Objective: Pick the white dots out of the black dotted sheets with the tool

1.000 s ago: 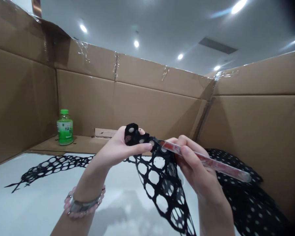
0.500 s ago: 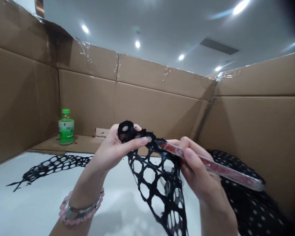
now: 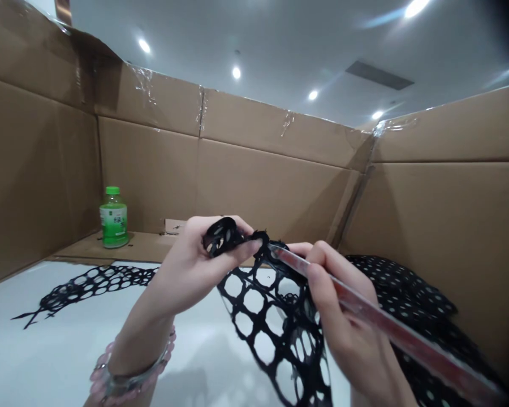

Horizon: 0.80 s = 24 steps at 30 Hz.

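Black netting (image 3: 261, 323), patterned with round holes, is held up over a white tabletop (image 3: 59, 350), near the middle of the view. Its upper end is bunched and clamped in the left hand (image 3: 195, 257), with the thumb pressed along the top edge; the rest hangs down between the two arms and out of view at the bottom. A slim reddish tool (image 3: 382, 315) with a glossy surface is gripped by the right hand (image 3: 350, 311) like a pen, its narrow tip at the netting's upper edge, just beside the left thumb. Whether the netting is also pinched by right-hand fingers behind it cannot be told.

Pink beads (image 3: 97, 387) and a metal bangle (image 3: 127, 382) are worn on the left wrist. Another holed black strip (image 3: 95, 285) is laid out at the left of the tabletop; whether it joins the held piece is hidden by the left forearm. A green-capped bottle (image 3: 114, 226) is stood at the back left, dark dotted cloth (image 3: 401, 282) is heaped on the right, and everything is enclosed by cardboard walls (image 3: 258, 181).

The left thumb could be pricked if the tip slipped off the soft edge, so near are the two. Thin strands could be snapped by a hard pull, or snagged by the point.
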Available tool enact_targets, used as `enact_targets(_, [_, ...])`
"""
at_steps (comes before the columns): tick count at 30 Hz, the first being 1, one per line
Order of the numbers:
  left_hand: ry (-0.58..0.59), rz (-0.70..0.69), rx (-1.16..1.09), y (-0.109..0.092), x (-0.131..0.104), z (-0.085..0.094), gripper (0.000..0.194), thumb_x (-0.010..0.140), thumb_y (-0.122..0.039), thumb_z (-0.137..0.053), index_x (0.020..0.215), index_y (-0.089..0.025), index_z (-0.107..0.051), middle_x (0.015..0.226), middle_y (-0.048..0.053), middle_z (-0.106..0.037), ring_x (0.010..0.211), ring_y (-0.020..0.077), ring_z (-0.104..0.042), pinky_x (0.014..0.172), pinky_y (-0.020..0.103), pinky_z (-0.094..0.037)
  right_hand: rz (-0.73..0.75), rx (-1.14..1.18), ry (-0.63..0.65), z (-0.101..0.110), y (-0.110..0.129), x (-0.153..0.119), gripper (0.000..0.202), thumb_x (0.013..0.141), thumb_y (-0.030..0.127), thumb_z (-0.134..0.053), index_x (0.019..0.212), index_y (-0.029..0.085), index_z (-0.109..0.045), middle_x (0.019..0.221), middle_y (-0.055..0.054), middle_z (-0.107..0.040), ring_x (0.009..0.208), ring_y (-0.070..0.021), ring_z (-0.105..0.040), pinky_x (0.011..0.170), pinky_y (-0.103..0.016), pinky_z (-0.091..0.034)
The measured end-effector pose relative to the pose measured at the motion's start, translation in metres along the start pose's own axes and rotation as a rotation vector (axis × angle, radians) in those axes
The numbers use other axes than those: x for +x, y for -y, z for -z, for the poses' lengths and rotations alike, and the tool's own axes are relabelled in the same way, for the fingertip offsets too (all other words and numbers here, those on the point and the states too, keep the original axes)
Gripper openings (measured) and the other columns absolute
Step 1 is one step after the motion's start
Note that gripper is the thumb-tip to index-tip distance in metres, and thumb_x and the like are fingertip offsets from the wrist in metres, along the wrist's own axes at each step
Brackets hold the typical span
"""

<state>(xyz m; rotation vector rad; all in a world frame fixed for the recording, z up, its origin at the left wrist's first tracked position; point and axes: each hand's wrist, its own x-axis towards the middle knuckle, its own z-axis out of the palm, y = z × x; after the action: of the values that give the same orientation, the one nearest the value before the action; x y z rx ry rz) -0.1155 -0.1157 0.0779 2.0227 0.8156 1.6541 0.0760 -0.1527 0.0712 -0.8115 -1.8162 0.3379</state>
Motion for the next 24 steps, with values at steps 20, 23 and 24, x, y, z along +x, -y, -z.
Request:
enact_targets(20, [-0.094,0.157,-0.228,0.008,0.011,-0.004,0.015,0.076,-0.03,-0.066,0.072,-0.018,-0.057,0.063,-0.003,-0.051,0.058,0.0109,-0.049,0.053,0.021,-0.039,-0.145,0.536,0.148,0.013,-0.024,0.014,0.029,0.096,0.039,-0.049,0.072,0.022,-0.049,0.08,-0.001,-0.06,0.074,-0.016,-0.054,0.068,-0.028,-0.044])
enact_targets(23, [-0.087,0.244,-0.343,0.008,0.014,-0.008,0.015,0.072,-0.032,-0.064,0.074,-0.019,-0.056,0.059,-0.005,-0.047,0.05,0.0093,-0.044,0.048,0.021,-0.037,-0.138,0.572,0.173,0.013,-0.024,0.013,0.027,0.096,0.037,-0.05,0.074,0.023,-0.053,0.089,-0.002,-0.066,0.084,-0.0166,-0.058,0.077,-0.029,-0.046])
enact_targets(24, [-0.066,0.25,-0.352,0.008,0.015,-0.008,0.016,0.072,-0.032,-0.063,0.073,-0.019,-0.056,0.057,-0.005,-0.045,0.048,0.0087,-0.042,0.046,0.021,-0.036,-0.139,0.57,0.183,0.013,-0.023,0.012,0.026,0.097,0.036,-0.05,0.075,0.023,-0.054,0.091,-0.002,-0.068,0.088,-0.017,-0.059,0.08,-0.029,-0.046])
